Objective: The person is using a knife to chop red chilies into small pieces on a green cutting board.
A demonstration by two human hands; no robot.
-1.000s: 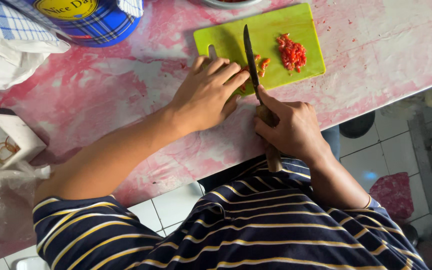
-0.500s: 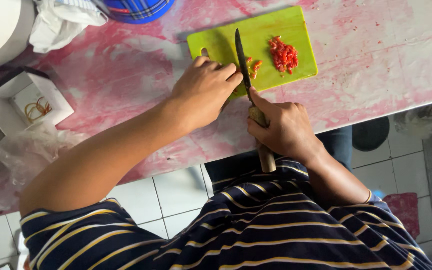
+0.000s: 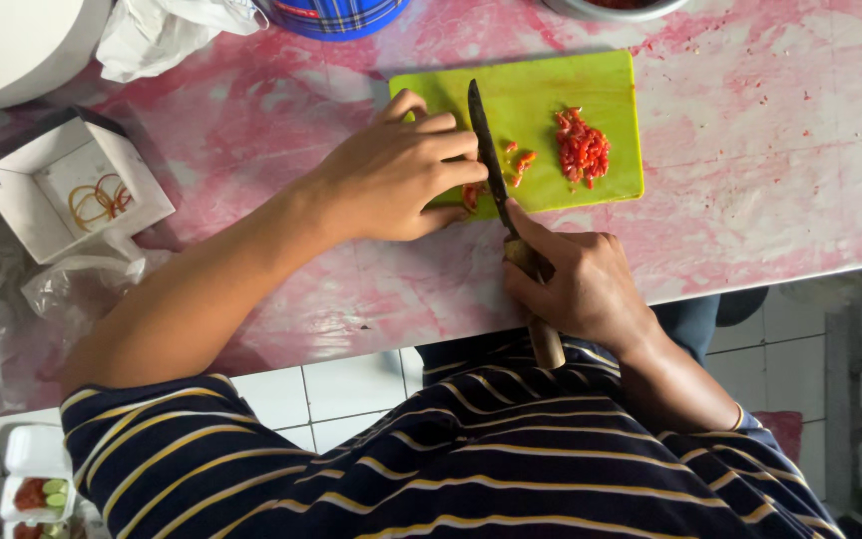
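Knife (image 3: 488,150): stiff, thin blade; right hand (image 3: 576,284) clenched round its wooden handle.
Chilli (image 3: 470,195): small, soft, slippery; left hand (image 3: 401,175) pins it with curled fingertips.
Board (image 3: 611,95): green, near bench's front edge.

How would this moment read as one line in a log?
left hand: pins red chili on green cutting board | right hand: grips knife, blade beside left fingertips | chopped pile: right of blade

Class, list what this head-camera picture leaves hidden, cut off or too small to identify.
- Red piece being cut: mostly hidden under the left hand.
- Knife handle: middle hidden by the right hand.
- Blue checked container and grey bowl: cut off by the top edge.
- Food tray: too small, cut off at the corner.
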